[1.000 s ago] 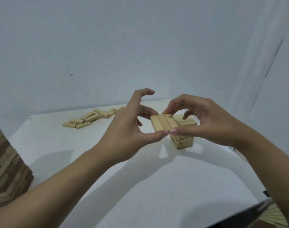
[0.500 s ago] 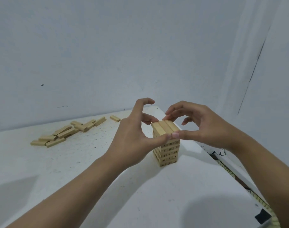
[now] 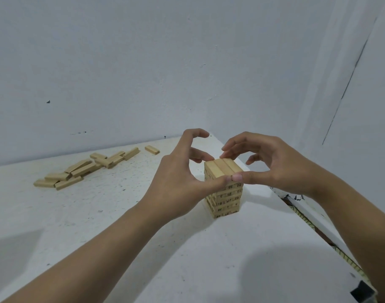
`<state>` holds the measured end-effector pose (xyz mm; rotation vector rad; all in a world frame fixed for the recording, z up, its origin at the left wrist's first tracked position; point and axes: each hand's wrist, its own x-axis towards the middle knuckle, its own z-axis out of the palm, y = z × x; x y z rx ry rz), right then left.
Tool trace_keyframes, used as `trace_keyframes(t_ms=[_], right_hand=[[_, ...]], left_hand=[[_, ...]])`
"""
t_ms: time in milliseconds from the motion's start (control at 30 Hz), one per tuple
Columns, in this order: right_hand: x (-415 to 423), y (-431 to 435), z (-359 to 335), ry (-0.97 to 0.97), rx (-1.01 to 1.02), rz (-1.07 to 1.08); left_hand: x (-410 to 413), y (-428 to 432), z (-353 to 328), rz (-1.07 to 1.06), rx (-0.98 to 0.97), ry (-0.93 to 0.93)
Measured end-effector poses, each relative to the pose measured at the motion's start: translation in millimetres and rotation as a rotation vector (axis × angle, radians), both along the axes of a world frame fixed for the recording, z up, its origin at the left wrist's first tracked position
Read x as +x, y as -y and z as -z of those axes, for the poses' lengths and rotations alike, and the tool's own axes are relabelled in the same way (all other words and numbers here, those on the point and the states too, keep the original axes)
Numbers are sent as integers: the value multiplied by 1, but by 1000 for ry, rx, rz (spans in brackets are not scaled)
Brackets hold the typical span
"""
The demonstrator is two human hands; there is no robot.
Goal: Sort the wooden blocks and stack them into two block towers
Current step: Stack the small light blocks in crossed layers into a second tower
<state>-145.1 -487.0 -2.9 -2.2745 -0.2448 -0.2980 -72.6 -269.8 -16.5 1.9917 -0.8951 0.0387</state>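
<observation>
Grip: left hand (image 3: 178,189), right hand (image 3: 272,169) pinch tower (image 3: 227,201) top; table (image 3: 263,226) edge near.

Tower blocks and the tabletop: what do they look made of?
Tower: pale unpainted wood with a matte finish; faint grain lines on top and dark printed numbers on the block ends. Table: a white matte surface, perhaps painted or laminated board; speckled with small dark marks, no grain visible.

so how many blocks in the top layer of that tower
3, side by side in the top layer of the tower: left block, middle block, right block. The left hand and right hand pinch it.
</observation>
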Motion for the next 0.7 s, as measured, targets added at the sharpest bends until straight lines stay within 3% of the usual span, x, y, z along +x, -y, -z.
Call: trace_keyframes(t_ms=[700], right_hand=[[-5,6,23,31,184,-41]], left_hand=[[5,-6,12,8,-28,-49]])
